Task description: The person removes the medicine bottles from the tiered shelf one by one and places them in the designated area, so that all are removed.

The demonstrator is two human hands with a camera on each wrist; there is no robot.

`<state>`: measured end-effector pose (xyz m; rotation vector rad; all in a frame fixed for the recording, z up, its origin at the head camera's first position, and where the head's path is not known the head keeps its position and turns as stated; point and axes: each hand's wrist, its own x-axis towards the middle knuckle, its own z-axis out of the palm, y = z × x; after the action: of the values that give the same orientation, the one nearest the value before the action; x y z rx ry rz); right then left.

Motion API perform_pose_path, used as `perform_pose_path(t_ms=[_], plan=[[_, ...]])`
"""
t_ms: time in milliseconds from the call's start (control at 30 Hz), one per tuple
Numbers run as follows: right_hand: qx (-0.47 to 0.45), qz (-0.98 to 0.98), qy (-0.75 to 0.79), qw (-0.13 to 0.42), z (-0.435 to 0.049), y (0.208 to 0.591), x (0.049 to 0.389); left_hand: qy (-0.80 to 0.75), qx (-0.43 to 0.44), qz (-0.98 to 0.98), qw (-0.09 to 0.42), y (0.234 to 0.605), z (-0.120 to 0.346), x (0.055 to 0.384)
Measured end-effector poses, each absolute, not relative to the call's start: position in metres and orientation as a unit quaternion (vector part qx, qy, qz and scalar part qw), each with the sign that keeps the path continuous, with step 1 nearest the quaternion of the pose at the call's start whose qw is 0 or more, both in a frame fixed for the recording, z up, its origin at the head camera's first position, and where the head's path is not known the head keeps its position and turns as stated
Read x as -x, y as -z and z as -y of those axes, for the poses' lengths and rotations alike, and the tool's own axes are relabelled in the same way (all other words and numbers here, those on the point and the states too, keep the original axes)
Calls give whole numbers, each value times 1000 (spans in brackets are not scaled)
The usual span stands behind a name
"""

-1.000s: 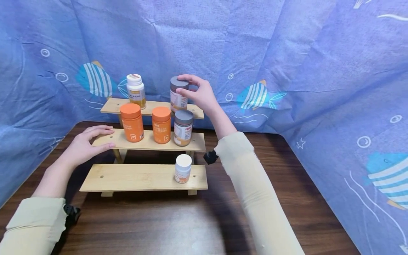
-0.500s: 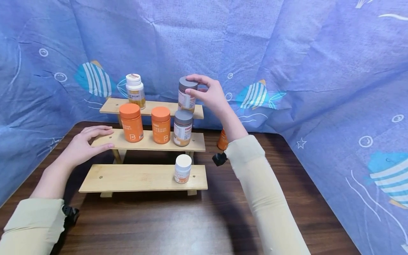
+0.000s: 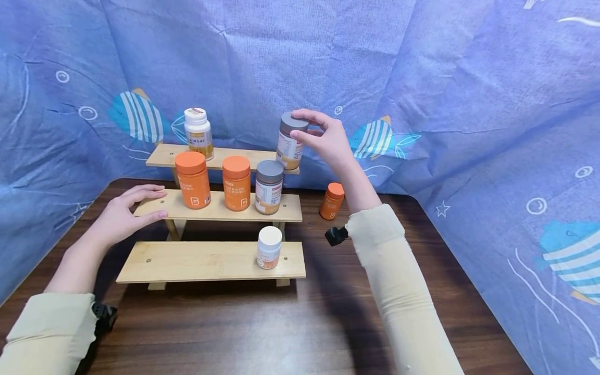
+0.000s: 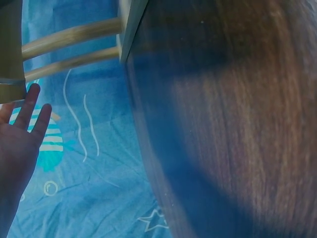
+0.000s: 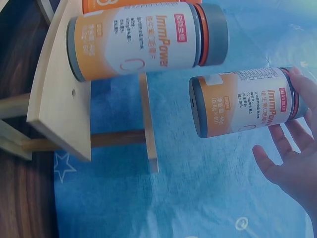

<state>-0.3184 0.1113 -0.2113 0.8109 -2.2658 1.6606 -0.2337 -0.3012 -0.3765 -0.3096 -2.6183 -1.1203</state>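
Note:
My right hand (image 3: 323,138) grips a grey-lidded supplement jar (image 3: 289,148) by its lid, between thumb and fingers. In the right wrist view that jar (image 5: 242,103) is off the boards, with part of its base showing. My left hand (image 3: 122,213) holds the left end of the middle board of a three-tier wooden stand (image 3: 206,260), thumb at the front edge and fingers toward the back. Another grey-lidded jar (image 3: 269,190) stands on the middle board beside two orange jars (image 3: 194,182) (image 3: 237,186).
A white-capped bottle (image 3: 199,135) is on the top board's left side. One small white bottle (image 3: 269,249) stands toward the right of the lowest board. On the table (image 3: 234,333), right of the stand, is a smaller orange bottle (image 3: 332,202). Blue fish-print cloth (image 3: 422,78) encloses the back and sides.
My right hand has carried the grey-lidded jar rightward along the top board to its right end. The small orange bottle behind my arm has come into view. My left hand stays put.

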Motion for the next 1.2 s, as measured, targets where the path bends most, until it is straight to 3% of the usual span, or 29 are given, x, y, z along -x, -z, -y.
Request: perform_pose_path(t_ms=[200, 500, 1200], plan=[[-286, 769, -556, 135, -127, 213, 320, 390, 109, 903, 143, 378, 302, 234], [-262, 764, -576, 123, -150, 215, 315, 392, 112, 902, 140, 375, 302, 235], [-254, 763, -573, 159, -202, 247, 293, 379, 112, 909, 131, 375, 301, 233]])
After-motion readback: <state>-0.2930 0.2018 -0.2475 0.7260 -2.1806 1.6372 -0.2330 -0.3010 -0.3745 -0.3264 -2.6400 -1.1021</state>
